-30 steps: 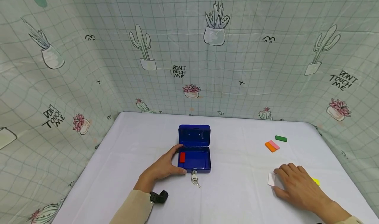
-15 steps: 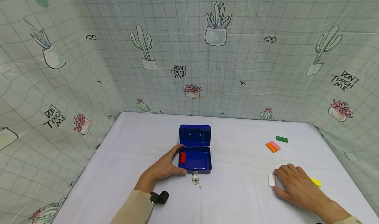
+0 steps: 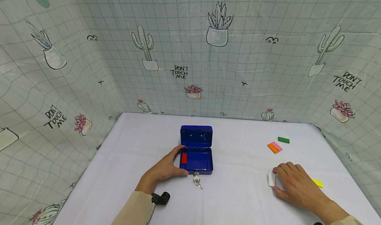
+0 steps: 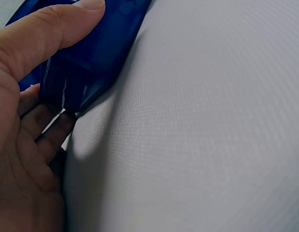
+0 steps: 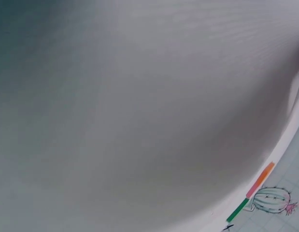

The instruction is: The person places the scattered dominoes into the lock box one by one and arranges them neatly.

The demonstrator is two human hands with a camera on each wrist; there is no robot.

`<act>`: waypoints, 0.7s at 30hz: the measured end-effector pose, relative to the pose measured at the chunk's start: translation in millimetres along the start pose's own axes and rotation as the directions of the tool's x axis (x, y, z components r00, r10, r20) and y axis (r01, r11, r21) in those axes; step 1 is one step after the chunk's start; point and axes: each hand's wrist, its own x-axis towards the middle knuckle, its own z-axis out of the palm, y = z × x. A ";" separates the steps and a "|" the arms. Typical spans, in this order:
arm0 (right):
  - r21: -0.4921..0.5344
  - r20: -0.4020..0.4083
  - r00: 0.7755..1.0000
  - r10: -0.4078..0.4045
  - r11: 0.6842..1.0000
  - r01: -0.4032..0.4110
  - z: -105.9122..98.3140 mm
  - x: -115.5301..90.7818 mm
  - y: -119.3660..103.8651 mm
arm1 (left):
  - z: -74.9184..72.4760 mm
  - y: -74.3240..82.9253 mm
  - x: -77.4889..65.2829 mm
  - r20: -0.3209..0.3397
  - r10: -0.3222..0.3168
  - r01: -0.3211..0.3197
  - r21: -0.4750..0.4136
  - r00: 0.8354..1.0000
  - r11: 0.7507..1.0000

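An open blue cash box stands on the white table, lid raised at the back. Inside it at the left lies a red block. Keys hang from the lock at its front. My left hand grips the box's left side, thumb at the front corner and fingers toward the back; the left wrist view also shows the blue wall between thumb and fingers. Over at the right, my right hand pinches a white block between thumb and fingertips, its near end tilted up a little.
Beyond the right hand lie an orange block, a pink block touching it, and a green block. A yellow block is partly hidden behind that hand. A cactus-print cloth hangs behind the table.
My right hand has shifted slightly to the left and up with the white block, which now tilts. The left hand stays on the box.
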 end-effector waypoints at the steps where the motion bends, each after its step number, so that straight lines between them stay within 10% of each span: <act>1: -0.001 0.004 1.000 0.002 1.000 -0.002 0.3 1.3 -0.2 | 0.0 0.3 -0.2 0.000 0.000 0.000 0.000 1.000 1.000; 21: 0.039 -0.054 0.998 -0.030 0.999 0.033 10.8 37.5 -9.6 | -0.5 1.1 -1.0 -0.004 -0.008 0.008 0.012 1.000 1.000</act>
